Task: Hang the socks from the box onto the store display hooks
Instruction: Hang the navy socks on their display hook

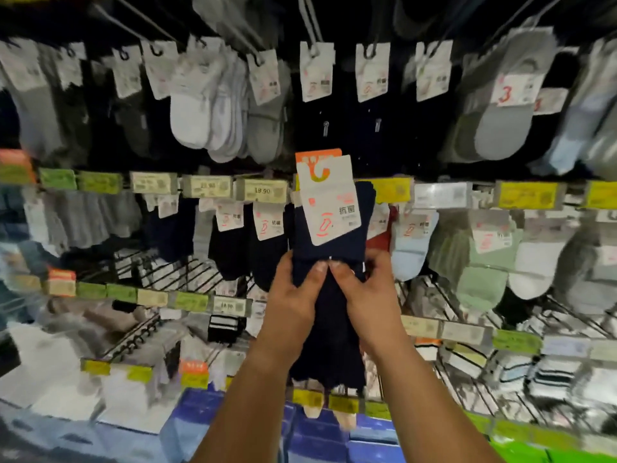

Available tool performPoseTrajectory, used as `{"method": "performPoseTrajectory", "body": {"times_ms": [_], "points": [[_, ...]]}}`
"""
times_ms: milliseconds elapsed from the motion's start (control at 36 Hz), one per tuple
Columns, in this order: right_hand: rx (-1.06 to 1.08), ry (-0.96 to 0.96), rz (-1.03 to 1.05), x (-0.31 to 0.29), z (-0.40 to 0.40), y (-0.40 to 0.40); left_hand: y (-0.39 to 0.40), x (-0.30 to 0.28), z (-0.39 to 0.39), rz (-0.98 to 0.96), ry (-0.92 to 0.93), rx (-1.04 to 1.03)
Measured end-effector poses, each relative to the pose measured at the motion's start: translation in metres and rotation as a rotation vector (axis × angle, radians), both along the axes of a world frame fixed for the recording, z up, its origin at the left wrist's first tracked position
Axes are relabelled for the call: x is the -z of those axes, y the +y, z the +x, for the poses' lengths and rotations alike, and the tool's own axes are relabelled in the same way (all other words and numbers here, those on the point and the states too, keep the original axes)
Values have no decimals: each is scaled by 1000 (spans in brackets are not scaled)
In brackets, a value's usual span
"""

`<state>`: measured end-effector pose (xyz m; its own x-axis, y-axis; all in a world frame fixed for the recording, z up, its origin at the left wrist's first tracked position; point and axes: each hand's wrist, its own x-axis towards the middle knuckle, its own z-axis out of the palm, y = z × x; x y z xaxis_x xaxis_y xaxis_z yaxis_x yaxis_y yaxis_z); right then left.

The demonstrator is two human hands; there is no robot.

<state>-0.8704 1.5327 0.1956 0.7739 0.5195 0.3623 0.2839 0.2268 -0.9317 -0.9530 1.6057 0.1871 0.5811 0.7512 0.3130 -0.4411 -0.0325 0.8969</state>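
Left hand and right hand both pinch the navy socks mid-body, held up before the rack; soft, light, floppy fabric; stiffer card header looks the better hold for threading onto a hook above.

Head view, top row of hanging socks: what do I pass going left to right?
Grey socks → white socks → navy socks → grey socks with a "3" tag → light blue socks. Below that row, both hands hold a navy pair.
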Motion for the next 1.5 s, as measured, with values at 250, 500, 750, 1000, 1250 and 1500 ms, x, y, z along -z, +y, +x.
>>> {"method": "performPoseTrajectory", "body": {"times_ms": [250,500,750,1000,1250,1500], "points": [[107,8,-12,-10,-34,47,58,-13,-14,14,38,114],[319,34,101,-17,-40,54,68,-18,-8,2,-2,178],[346,-93,130,-13,7,23,40,-15,31,-142,-21,186],[251,-54,179,-11,50,1,13,-24,65,-334,-151,176],[100,29,261,-40,50,12,24,-41,83,-163,-108,108],[99,57,182,-66,47,16,42,-46,70,-165,-155,118]]}}
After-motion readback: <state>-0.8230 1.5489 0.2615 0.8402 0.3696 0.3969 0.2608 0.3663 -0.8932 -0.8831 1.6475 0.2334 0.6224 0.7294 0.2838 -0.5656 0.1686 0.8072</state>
